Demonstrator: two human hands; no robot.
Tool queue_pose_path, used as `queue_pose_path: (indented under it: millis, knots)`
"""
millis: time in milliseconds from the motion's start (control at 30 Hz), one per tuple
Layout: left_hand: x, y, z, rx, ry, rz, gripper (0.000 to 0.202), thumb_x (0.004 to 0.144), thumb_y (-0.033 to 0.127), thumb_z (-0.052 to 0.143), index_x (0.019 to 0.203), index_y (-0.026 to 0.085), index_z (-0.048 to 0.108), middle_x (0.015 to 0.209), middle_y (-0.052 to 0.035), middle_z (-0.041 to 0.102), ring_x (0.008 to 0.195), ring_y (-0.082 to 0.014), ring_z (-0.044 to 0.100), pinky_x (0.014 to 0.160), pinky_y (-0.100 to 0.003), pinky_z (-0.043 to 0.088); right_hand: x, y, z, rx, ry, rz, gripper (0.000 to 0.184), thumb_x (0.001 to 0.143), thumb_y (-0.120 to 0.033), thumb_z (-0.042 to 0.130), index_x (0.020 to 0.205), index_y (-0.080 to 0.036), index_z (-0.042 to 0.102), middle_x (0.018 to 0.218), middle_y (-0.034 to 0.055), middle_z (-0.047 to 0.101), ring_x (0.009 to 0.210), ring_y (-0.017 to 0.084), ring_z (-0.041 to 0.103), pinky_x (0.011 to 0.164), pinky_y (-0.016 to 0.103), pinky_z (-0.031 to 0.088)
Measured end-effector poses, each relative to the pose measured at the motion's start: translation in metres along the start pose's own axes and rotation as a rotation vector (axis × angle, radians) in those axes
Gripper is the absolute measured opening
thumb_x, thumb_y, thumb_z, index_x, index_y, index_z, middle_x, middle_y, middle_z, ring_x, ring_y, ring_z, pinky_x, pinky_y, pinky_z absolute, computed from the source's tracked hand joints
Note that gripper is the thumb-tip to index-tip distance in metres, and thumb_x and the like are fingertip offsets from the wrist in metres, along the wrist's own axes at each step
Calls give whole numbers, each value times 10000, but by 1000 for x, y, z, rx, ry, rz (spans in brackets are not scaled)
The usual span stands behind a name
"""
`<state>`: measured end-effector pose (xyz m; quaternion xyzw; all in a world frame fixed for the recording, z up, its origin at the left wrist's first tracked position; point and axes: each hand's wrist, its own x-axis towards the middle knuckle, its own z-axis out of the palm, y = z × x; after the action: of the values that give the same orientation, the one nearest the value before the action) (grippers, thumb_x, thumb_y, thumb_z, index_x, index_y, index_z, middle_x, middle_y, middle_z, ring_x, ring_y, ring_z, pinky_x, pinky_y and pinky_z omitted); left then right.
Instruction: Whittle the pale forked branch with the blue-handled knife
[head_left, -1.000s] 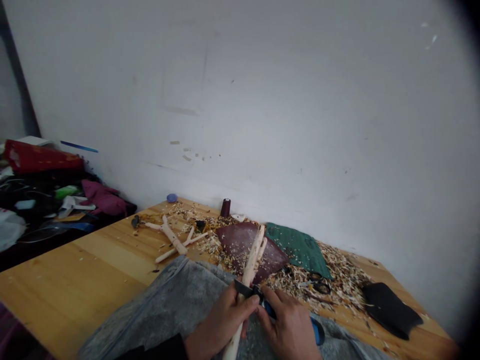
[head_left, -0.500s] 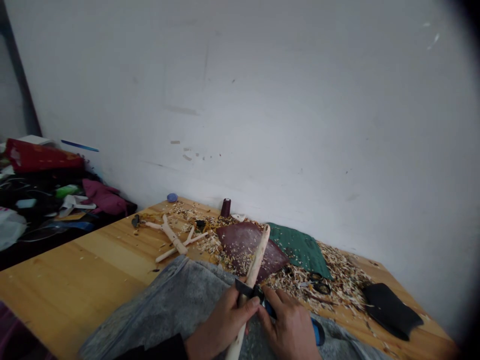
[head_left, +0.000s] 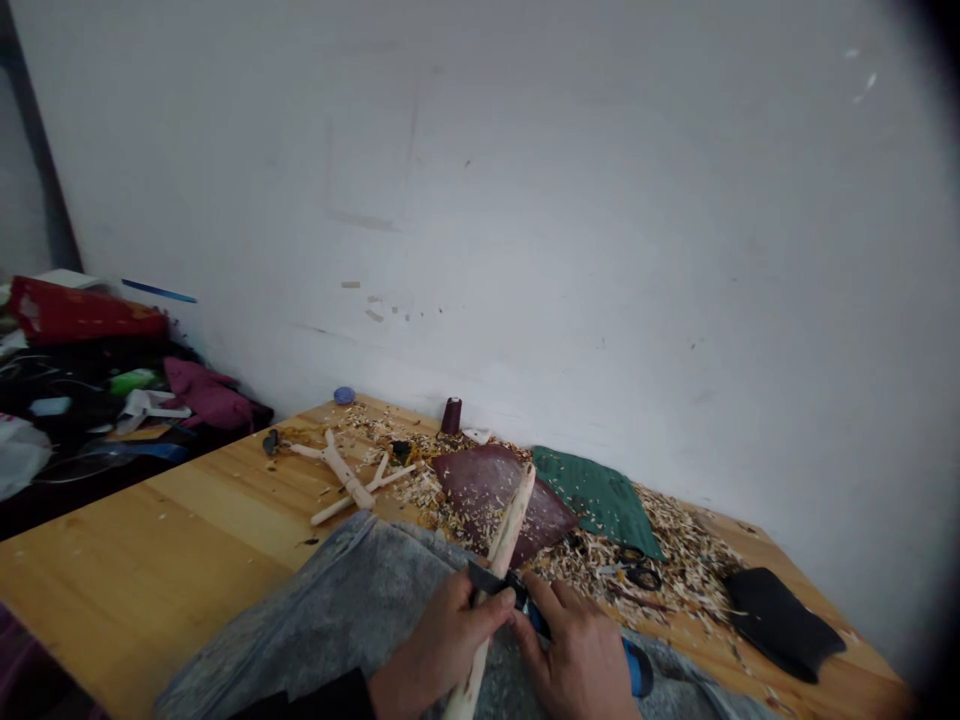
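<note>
My left hand point(head_left: 442, 632) is wrapped round a pale peeled stick point(head_left: 514, 515) that slants up and away from me. In my right hand point(head_left: 576, 645) is a knife with a blue and black handle point(head_left: 639, 668), closed in the fingers. Its dark blade point(head_left: 486, 577) lies across the stick just beyond my left hand. The left thumb presses close to the back of the blade. Under both hands a grey cloth point(head_left: 322, 610) is spread. My fingers hide part of the stick and the handle.
Wood shavings point(head_left: 694, 550) cover much of the wooden table point(head_left: 150, 560). Forked peeled branches point(head_left: 346, 475), a maroon sheet point(head_left: 480, 480), a green sheet point(head_left: 600, 495), scissors point(head_left: 641, 572) and a black sheath-like piece point(head_left: 784, 620) lie there. A white wall point(head_left: 600, 250) rises behind. Clutter point(head_left: 202, 395) sits at left.
The stick has slid slightly down towards me, its far tip now lower. Both hands and the knife stay almost where they were.
</note>
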<state>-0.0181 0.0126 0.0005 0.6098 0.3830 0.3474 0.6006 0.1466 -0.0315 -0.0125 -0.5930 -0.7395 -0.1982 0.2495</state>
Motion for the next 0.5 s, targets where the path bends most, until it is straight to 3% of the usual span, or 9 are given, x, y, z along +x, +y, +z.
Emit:
queue_pose_path:
  millis: [167, 333, 500]
  knots:
    - [-2, -3, 3, 71, 63, -105, 352, 785, 554, 536, 731, 212, 477, 497, 76, 446, 386, -94, 418, 403, -228, 315, 2, 2, -4, 33, 46, 19, 448, 958, -506, 336, 1082, -193, 632, 771, 57, 675, 648, 182, 659, 585, 249, 474]
    - [-1, -2, 1, 22, 37, 54, 326, 771, 491, 595, 851, 182, 530, 575, 77, 449, 473, -81, 422, 459, -206, 343, 4, 0, -9, 69, 32, 2, 456, 958, -516, 328, 1047, -201, 645, 751, 55, 679, 634, 175, 659, 573, 236, 474]
    - [-3, 4, -2, 45, 3, 95, 370, 798, 462, 579, 1008, 158, 582, 663, 49, 494, 548, -95, 433, 511, -216, 357, 3, -2, -6, 85, -3, 6, 443, 955, -514, 330, 1019, -208, 645, 743, 52, 669, 636, 182, 657, 579, 249, 477]
